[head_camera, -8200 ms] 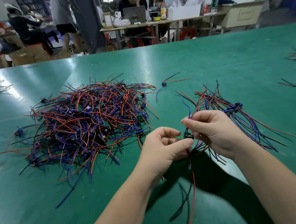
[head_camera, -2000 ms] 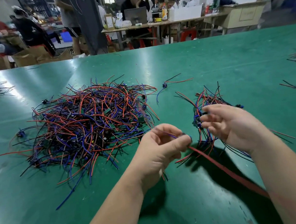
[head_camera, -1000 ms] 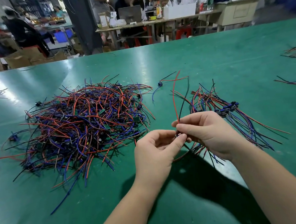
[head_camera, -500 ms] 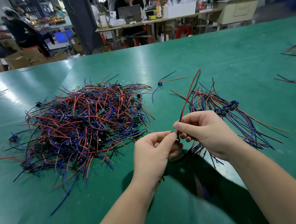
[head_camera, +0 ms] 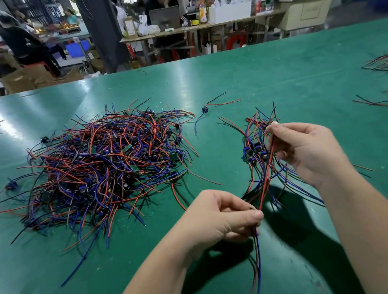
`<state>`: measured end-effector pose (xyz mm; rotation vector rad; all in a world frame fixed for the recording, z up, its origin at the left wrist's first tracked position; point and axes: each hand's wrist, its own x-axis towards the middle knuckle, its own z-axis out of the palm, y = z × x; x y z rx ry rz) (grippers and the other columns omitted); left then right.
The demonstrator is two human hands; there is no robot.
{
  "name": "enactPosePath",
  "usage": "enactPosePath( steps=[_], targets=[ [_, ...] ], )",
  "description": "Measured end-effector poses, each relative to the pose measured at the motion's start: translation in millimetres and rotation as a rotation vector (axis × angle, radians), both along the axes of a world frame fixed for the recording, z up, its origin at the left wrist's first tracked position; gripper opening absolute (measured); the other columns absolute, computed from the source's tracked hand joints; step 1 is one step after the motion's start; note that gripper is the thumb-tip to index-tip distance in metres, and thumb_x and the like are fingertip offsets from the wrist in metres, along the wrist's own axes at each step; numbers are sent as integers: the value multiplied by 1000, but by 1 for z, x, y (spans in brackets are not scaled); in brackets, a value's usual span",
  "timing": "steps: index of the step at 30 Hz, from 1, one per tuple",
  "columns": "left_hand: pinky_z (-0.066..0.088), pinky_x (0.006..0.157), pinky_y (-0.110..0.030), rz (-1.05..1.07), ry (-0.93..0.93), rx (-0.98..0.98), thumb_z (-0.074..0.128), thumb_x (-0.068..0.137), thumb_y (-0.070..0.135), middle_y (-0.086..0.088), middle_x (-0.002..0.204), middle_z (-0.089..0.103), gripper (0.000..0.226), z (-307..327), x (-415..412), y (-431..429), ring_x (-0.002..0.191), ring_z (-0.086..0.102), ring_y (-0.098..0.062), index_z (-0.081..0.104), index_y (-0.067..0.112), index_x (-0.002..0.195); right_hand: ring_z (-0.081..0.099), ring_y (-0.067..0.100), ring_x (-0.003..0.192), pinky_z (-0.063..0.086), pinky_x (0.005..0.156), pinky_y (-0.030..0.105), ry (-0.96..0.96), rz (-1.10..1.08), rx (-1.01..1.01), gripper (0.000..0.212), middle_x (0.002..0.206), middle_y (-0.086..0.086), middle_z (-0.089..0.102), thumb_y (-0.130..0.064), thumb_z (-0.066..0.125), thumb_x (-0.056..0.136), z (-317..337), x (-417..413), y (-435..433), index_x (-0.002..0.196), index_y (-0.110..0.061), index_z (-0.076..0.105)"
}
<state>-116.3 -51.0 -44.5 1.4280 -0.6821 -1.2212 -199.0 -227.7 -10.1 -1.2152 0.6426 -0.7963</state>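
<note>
Left hand [head_camera: 218, 216] low, wrist bent, thumb and forefinger pinching red wire [head_camera: 265, 181]; right hand [head_camera: 308, 150] raised, fingers curled, pinching same wire above left fingertips.

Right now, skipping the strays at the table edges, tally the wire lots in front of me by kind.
Large tangled heap of red, blue and black wires: 1
Smaller bundle of red, blue and black wires with blue connectors: 1
Lone wired connector lying between them: 1
Held red and blue wired piece: 1
Total: 4
</note>
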Motion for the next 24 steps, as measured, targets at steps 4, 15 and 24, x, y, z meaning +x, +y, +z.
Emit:
enactPosePath(
  steps=[4,15,24],
  targets=[
    [56,58,-22,-70,-83,86,78,76,10,-8,70,70,11,-4,3,4,59,65,-12,67,12,75,57,9,38,36,33,12,27,-58,70,19,45,-2,57,-16,62,90,-3,-1,-2,73,-8,63],
    [52,46,-18,452,249,-261,78,50,30,-7,75,73,32,7,20,-2,60,69,-12,65,12,74,58,18,60,44,56,25,-218,-355,115,19,68,2,58,-20,37,100,0,2,-3,83,-17,45],
    [56,56,-22,535,225,-260,71,64,31,-11,84,73,33,-2,23,-5,65,68,-15,66,6,85,59,12,64,51,64,32,200,394,-745,25,78,0,65,-18,81,70,-35,22,47,87,-26,65]
  ],
)
